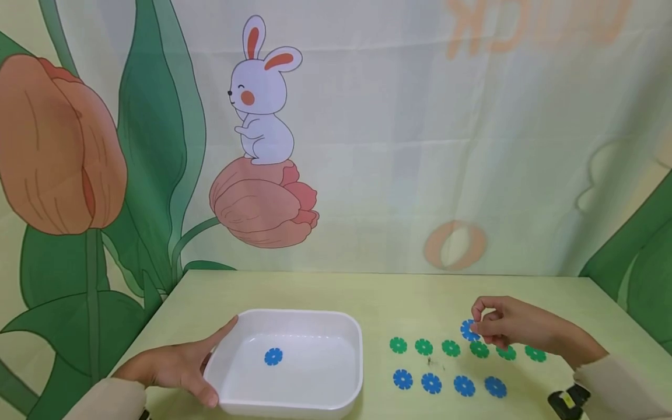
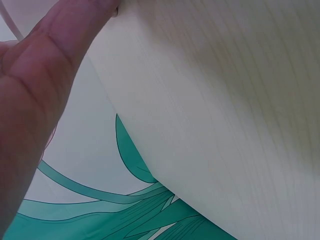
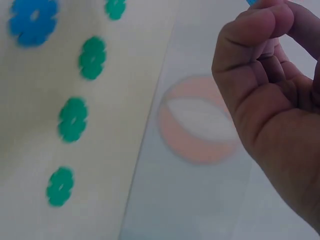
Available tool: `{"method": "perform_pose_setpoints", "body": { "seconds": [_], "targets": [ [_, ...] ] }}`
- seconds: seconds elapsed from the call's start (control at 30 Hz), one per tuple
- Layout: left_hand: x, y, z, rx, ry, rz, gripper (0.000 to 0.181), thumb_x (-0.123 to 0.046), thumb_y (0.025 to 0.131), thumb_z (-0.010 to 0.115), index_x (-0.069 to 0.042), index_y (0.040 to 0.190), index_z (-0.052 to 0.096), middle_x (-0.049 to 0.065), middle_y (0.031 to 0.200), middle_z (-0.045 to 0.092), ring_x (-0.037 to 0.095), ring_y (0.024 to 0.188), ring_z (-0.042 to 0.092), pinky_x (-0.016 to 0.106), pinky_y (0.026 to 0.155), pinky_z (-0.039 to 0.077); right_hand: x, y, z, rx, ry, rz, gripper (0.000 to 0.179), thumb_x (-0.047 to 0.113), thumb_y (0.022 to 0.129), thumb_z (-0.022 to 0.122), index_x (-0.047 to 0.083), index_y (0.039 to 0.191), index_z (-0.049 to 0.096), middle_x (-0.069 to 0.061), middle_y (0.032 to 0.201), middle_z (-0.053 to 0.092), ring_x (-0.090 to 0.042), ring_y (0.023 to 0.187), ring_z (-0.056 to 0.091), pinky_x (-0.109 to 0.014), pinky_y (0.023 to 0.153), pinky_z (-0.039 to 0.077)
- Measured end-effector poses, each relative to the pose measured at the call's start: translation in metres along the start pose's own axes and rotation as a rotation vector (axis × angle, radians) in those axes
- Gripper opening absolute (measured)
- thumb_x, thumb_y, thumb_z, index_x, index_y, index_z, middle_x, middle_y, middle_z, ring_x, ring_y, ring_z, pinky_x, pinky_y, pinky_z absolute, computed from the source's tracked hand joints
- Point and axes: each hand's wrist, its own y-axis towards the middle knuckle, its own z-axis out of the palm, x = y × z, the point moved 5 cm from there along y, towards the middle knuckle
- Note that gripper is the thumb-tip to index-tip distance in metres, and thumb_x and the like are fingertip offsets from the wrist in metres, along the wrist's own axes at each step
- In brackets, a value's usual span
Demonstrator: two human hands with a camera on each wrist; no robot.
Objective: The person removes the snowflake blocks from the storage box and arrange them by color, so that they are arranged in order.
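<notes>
My right hand (image 1: 504, 324) pinches a blue snowflake disc (image 1: 468, 330) between thumb and index finger, above the row of green snowflake discs (image 1: 451, 348). Only a sliver of the held blue disc (image 3: 251, 2) shows in the right wrist view, at the top edge. Spread along the left side of a white tray (image 1: 362, 356), my left hand (image 1: 175, 368) touches it with the thumb at the near corner and the index finger at the far one. Its other fingers are mostly hidden. One blue snowflake disc (image 1: 273, 356) lies inside the tray.
Nearer the front, right of the tray, several blue snowflake discs (image 1: 431, 383) lie in a row on the pale wooden table (image 1: 383, 291). Behind the table's far edge hangs a curtain (image 1: 367, 146) printed with a rabbit and tulips.
</notes>
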Motion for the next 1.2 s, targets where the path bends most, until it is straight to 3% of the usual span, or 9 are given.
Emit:
{"method": "perform_pose_setpoints", "body": {
  "seconds": [0.2,0.5,0.7,0.8,0.97,1.2],
  "targets": [
    [-0.001,0.000,0.000,0.004,-0.002,0.017,0.139,-0.042,0.076,0.087,-0.014,0.156,-0.023,0.020,0.154,0.022,0.027,0.122,0.043,0.027,0.097,0.041,-0.030,-0.018,-0.008,0.053,0.065,0.006,0.020,0.018,0.105,0.053,-0.002,0.104,0.050,-0.005,0.075,0.054,-0.015,0.065,0.049,-0.027,0.059,0.045],
    [-0.001,-0.002,0.000,0.003,0.004,0.015,0.139,-0.043,0.076,0.087,-0.014,0.156,-0.023,0.021,0.155,0.021,0.027,0.123,0.043,0.028,0.098,0.040,-0.069,-0.037,-0.008,0.054,0.126,0.069,0.021,0.016,0.106,0.051,-0.005,0.103,0.050,-0.004,0.076,0.055,-0.016,0.067,0.050,-0.027,0.061,0.044],
    [-0.001,0.000,0.000,0.012,-0.025,0.009,0.138,-0.043,0.077,0.086,-0.014,0.156,-0.024,0.022,0.157,0.017,0.028,0.125,0.041,0.029,0.100,0.040,-0.095,-0.049,-0.011,-0.024,0.086,0.181,0.015,0.017,0.103,0.055,0.003,0.099,0.053,-0.003,0.073,0.054,-0.016,0.066,0.048,-0.025,0.059,0.041],
    [0.000,0.001,0.000,0.004,-0.028,-0.004,0.138,-0.044,0.076,0.086,-0.014,0.156,-0.023,0.021,0.157,0.018,0.027,0.125,0.041,0.032,0.101,0.039,-0.104,-0.052,-0.011,-0.030,0.085,0.197,0.014,0.016,0.103,0.056,0.003,0.098,0.053,-0.003,0.073,0.055,-0.015,0.065,0.047,-0.024,0.058,0.040],
    [0.000,0.001,0.000,0.002,-0.016,-0.010,0.137,-0.045,0.077,0.086,-0.015,0.156,-0.022,0.020,0.156,0.019,0.027,0.125,0.041,0.035,0.103,0.039,-0.111,-0.052,-0.008,-0.028,0.061,0.194,0.014,0.015,0.103,0.056,0.003,0.096,0.055,-0.003,0.074,0.057,-0.014,0.062,0.046,-0.023,0.056,0.038],
    [-0.001,0.000,0.001,0.005,-0.005,0.001,0.137,-0.046,0.077,0.085,-0.014,0.156,-0.022,0.020,0.155,0.020,0.028,0.125,0.041,0.034,0.102,0.040,-0.114,-0.051,-0.005,-0.090,-0.052,0.264,0.012,0.014,0.102,0.056,0.005,0.094,0.056,-0.002,0.073,0.056,-0.014,0.062,0.047,-0.021,0.056,0.035]
  ]
}}
